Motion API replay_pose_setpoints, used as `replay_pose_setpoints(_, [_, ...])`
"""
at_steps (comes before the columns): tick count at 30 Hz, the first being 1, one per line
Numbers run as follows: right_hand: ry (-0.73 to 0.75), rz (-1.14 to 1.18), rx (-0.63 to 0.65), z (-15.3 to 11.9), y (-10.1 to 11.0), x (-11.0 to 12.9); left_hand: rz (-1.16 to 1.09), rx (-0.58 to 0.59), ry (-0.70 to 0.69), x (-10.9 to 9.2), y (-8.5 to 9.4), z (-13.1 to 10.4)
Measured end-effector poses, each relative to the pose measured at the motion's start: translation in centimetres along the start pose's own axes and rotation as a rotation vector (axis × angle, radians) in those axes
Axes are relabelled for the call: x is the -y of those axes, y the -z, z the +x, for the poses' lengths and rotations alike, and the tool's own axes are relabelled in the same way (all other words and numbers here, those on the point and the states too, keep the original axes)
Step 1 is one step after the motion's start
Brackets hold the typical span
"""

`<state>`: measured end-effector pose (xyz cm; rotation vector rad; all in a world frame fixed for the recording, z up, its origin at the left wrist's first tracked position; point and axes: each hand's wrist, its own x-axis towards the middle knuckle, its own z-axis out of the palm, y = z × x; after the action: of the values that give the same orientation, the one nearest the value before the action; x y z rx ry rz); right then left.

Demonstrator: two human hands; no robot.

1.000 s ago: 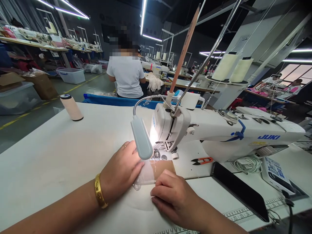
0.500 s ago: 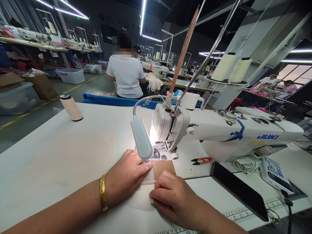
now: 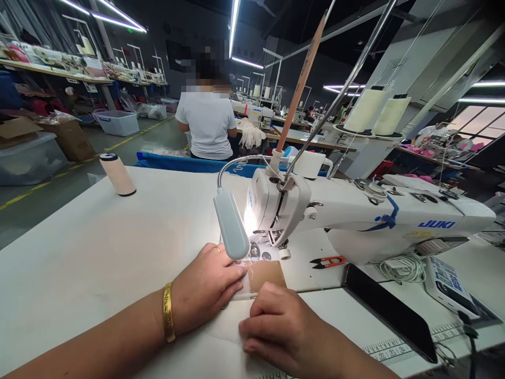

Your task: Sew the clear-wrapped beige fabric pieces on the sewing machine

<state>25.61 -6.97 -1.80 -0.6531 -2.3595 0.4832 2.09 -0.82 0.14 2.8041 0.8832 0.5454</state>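
The left hand [image 3: 209, 287], fingers together, presses seemingly sheer cloth [image 3: 243, 288] at the lamp's [image 3: 231, 226] seven o'clock; the right hand [image 3: 282, 329] curls at five, pinch unclear.

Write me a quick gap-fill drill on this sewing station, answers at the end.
The blue lettering on the sewing machine reads ____.
The left hand is on the arm whose bangle is coloured ____.
The smartphone lies on the table to the ____ of the right hand.
The lamp head is nearer the ____ hand than the other.

Missing words: JUKI; gold; right; left.
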Motion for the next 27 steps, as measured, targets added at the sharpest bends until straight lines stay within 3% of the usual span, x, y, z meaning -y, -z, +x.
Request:
replay_pose_setpoints(6, [-0.212,-0.13,-0.108,0.3,-0.1,-1.2,0.002,0.008,0.012,0.0,-0.3,-0.2])
replay_pose_setpoints(14, [-0.224,-0.221,-0.094,0.6,-0.7,-1.4,0.01,0.031,0.055,0.2,0.2,0.1])
replay_pose_setpoints(22, [-0.287,-0.296,-0.099,0.9,-0.9,-1.5,-0.014,-0.103,0.043,1.7,-1.1,0.8])
replay_pose_setpoints(27, [-0.287,-0.326,-0.108,1.0,-1.0,-1.5,-0.005,-0.064,0.045,1.7,-1.0,0.8])
